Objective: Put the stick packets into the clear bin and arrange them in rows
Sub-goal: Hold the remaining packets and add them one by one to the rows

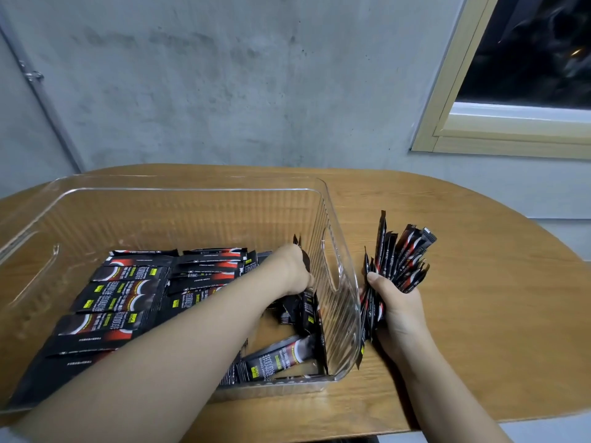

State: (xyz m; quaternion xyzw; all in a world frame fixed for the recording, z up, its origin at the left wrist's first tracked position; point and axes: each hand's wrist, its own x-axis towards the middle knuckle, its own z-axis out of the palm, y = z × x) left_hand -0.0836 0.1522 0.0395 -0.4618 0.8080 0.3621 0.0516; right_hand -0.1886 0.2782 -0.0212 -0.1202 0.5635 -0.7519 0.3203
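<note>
- Head view: the left hand [292, 270] reaches into the clear bin [339, 251], fingers curled on a stick packet [304, 257] at the right wall; laid rows [128, 295] lie leftward of its fingers.
- The right hand [395, 302] grips a fanned bundle of stick packets [401, 257] just outside the bin, on the wooden table [479, 314].
- The packets look light, thin, glossy and likely slippery; pinching mid-length should stop them fanning.

1 head-worn camera looks forward and down, close over the table [479, 282].
</note>
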